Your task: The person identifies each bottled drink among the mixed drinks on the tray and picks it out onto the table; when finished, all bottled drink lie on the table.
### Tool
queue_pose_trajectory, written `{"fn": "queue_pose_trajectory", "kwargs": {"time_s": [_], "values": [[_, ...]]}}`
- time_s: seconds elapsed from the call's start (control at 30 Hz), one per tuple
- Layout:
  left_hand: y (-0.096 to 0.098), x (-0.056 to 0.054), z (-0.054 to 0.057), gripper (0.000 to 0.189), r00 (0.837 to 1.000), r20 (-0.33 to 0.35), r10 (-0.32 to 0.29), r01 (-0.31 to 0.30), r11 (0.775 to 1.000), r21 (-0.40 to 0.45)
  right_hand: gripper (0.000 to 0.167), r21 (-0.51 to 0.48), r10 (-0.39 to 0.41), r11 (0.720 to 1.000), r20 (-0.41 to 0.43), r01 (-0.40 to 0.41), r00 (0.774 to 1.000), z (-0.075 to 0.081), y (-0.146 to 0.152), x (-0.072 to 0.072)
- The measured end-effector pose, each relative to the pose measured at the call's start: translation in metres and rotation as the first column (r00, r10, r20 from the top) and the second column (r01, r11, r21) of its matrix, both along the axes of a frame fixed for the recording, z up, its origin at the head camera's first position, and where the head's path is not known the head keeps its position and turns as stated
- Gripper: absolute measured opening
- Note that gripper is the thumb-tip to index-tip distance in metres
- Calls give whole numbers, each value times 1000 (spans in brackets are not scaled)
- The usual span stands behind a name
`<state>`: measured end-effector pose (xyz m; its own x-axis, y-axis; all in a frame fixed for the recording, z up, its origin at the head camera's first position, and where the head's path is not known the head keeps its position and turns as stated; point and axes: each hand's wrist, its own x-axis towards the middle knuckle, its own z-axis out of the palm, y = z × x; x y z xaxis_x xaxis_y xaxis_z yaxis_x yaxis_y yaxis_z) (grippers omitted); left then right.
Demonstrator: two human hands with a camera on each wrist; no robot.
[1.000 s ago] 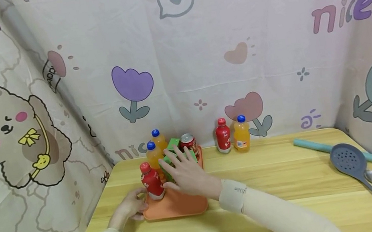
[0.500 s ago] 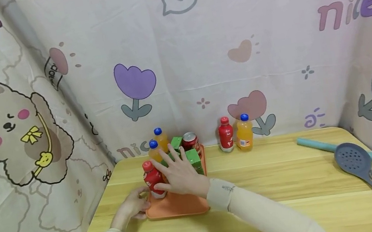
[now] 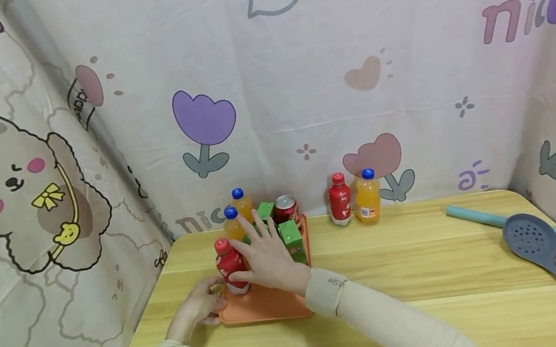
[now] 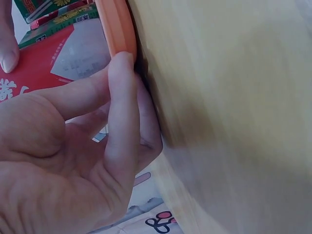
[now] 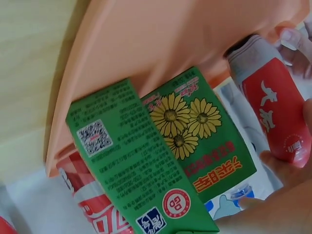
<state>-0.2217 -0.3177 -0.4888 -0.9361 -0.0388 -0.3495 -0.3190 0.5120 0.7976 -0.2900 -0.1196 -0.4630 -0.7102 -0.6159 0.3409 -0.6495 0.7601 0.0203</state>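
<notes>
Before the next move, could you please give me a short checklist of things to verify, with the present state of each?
1. Left hand on the tray: ok, thumb and fingers grip its rim on the left side, towards the front.
2. Right hand steadying the green cartons: cannot tell, its fingers are spread over that area but any contact is hidden.
3. Front red bottle upright on the tray: ok.
4. All bottles on the tray: not ok, another red bottle and an orange-drink bottle stand on the table.
5. Slotted spoon clear of the tray: ok, it lies well apart on the right.
</notes>
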Motion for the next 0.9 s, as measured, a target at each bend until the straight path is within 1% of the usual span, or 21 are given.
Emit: {"fn": "queue_pose_trajectory", "kwargs": {"time_s": [0.07, 0.2, 0.27, 0.43, 0.5, 0.6, 0.7, 0.77, 0.8, 0.83, 0.9], "values": [[0, -1, 1, 57, 1000, 1, 3, -3, 1000, 1, 77, -23, 11, 1000, -7, -11, 1000, 1, 0, 1], [0, 0, 2, 57, 1000, 0, -2, 2, 1000, 1, 71, -79, 59, 995, -33, -61, 998, 1, 2, 4], [1, 0, 2, 56, 1000, -3, -6, 6, 1000, 1, 70, -102, 88, 991, -41, -91, 995, 1, 2, 6], [2, 2, -1, 54, 1000, -18, 9, -9, 1000, 10, 70, -131, 138, 981, -59, -145, 989, 0, 4, 8], [2, 2, -1, 54, 1000, -21, 8, -8, 1000, 8, 69, -147, 152, 976, -59, -159, 987, 1, 6, 8], [2, 1, -1, 56, 1000, -18, 5, -5, 1000, -2, 69, -200, 174, 963, -43, -179, 984, 6, 9, 8], [2, 1, 1, 60, 1000, -14, 1, -1, 1000, -9, 69, -285, 198, 941, 18, -185, 980, 15, 14, 9], [1, 0, 2, 61, 1000, -12, 1, -1, 1000, -9, 70, -361, 225, 916, 100, -175, 969, 22, 17, 10], [1, 0, 1, 60, 1000, -13, 0, 0, 1000, -9, 70, -405, 245, 899, 150, -166, 958, 26, 19, 10], [1, 1, 1, 60, 1000, -13, -2, 2, 1000, -9, 70, -451, 269, 879, 205, -153, 941, 29, 21, 11], [1, 1, 0, 58, 1000, -16, 3, -3, 1000, -12, 70, -542, 329, 832, 309, -119, 892, 35, 24, 12]]}}
